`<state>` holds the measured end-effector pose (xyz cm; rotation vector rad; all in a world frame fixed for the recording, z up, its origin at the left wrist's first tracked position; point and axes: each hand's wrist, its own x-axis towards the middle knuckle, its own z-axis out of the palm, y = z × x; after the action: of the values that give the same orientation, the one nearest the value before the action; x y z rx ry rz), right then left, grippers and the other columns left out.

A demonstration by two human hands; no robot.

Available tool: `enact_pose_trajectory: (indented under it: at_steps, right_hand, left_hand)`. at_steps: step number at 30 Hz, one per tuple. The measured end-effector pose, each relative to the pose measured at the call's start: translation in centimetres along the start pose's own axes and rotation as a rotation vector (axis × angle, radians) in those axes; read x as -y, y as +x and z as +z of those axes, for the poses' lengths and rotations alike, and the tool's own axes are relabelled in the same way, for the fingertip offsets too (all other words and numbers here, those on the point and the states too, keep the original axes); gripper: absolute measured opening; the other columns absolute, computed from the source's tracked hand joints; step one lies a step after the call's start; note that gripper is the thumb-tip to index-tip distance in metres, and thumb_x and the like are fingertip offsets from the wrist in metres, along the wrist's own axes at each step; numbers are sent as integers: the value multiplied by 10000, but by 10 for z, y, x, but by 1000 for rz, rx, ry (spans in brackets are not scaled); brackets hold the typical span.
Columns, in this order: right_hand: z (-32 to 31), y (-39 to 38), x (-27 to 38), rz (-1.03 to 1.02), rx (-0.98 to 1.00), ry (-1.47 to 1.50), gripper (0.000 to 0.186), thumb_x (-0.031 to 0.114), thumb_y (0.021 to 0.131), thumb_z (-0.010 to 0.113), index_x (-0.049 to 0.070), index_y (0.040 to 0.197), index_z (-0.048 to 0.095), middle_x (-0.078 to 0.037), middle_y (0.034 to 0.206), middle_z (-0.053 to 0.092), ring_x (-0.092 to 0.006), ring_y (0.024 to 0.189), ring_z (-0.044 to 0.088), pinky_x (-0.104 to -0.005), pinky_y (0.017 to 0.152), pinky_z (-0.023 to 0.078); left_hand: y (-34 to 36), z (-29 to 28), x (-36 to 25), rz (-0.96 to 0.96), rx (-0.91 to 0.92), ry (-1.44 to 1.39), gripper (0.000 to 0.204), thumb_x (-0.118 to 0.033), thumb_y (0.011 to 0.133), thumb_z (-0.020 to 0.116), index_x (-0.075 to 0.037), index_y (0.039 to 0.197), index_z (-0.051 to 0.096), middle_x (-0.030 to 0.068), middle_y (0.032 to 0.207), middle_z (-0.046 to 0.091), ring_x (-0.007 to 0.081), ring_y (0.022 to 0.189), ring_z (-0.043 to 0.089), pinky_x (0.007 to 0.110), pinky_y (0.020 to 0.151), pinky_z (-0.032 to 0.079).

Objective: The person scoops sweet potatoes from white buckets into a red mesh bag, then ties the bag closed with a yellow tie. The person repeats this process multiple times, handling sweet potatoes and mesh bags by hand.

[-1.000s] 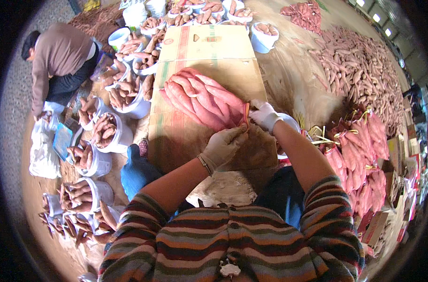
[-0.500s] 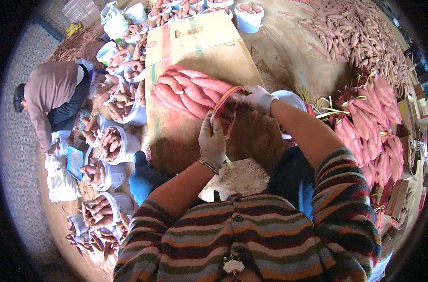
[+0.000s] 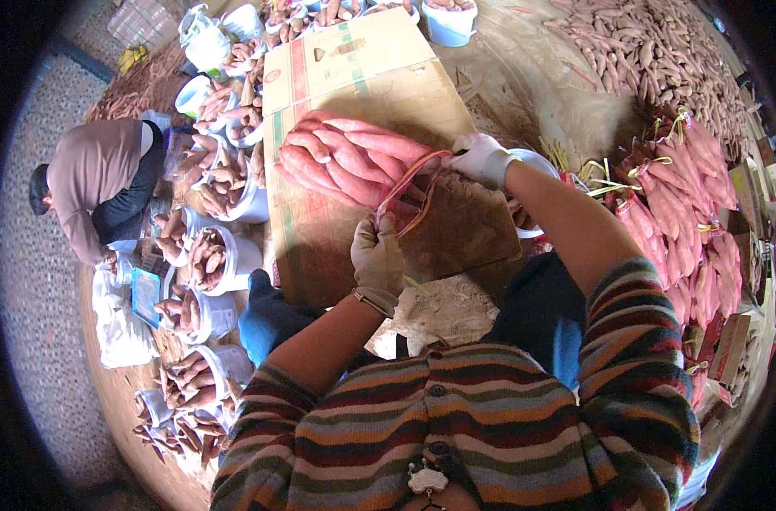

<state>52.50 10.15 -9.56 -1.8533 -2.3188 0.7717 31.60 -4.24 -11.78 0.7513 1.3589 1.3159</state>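
A pink mesh bag [image 3: 345, 166] packed with sweet potatoes lies on its side on a flat cardboard sheet [image 3: 320, 264], its mouth toward me. My left hand [image 3: 378, 260], in a pale glove, pinches the near edge of the mouth, where a red and yellow band shows. Also gloved, my right hand [image 3: 483, 160] has its fingers closed on the far right corner of that rim. The rim is stretched between both hands, with dark space inside it. The fingertips of the right hand are partly hidden.
White buckets [image 3: 235, 260] of sweet potatoes line the left side, beyond which a person [image 3: 103, 179] bends down. Filled mesh bags [image 3: 661, 221] are stacked at right. A big heap of sweet potatoes [image 3: 652, 64] covers the far right floor. Another bucket [image 3: 533, 166] stands beside my right wrist.
My hands have drawn slightly apart, the left one down and leftward, the right one to the right. The bag's mouth is stretched wider between them.
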Motion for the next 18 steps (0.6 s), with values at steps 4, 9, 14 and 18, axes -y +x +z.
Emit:
enact_pose_trajectory:
  at_steps: [4,9,14,18]
  right_hand:
    - [-14,-14,2,-11,36,14,482,471,771,600,22,930,676,-210,947,664,-341,915,638,-377,810,502]
    - [-14,-25,8,107,-48,278,463,402,763,636,3,996,668,-190,958,682,-289,874,654,-355,802,504]
    - [8,-18,10,212,-138,698,460,346,728,751,0,1018,664,-126,913,692,-185,832,638,-314,771,504]
    - [3,-15,1,207,4,557,439,359,709,769,43,1001,682,-131,917,696,-204,828,653,-313,758,509]
  left_hand:
    - [4,12,2,337,180,-84,136,-171,970,536,-53,967,602,-28,839,590,66,737,502,227,665,433]
    - [7,22,0,428,237,206,166,-179,972,538,-31,938,605,-33,783,570,63,676,461,233,598,411]
    - [3,24,3,545,226,360,136,-149,935,583,-18,906,601,2,667,519,83,608,460,266,563,416]
    - [2,26,2,588,208,402,112,-133,923,593,-21,923,595,21,674,549,108,607,499,271,585,442]
